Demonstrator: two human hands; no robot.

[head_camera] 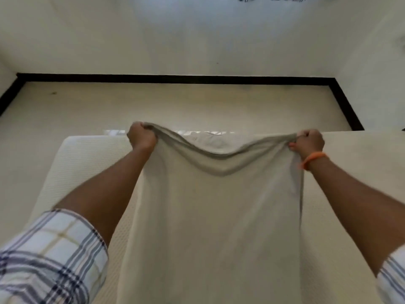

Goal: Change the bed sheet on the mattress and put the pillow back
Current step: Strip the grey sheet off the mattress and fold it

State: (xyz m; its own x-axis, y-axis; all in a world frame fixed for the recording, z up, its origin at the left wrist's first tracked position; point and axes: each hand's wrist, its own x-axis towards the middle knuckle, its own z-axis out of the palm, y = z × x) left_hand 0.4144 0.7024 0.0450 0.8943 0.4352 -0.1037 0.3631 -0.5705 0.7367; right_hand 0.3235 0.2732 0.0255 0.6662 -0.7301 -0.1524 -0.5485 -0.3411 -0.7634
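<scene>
Cream-coloured bed sheet (210, 216) hangs stretched between two hands above one bare white mattress (92, 172). Left hand (142, 137) clenches the sheet's upper left corner; right hand (309, 141), an orange band (312, 160) at its wrist, clenches the upper right, near the mattress's far edge. Fabric sags between them. No writing visible.

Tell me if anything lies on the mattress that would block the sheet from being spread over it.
Nothing visible does. The left hand and right hand each grip the top edge of the sheet, held over the mattress. The mattress surface in view is bare; no pillow shows.
</scene>
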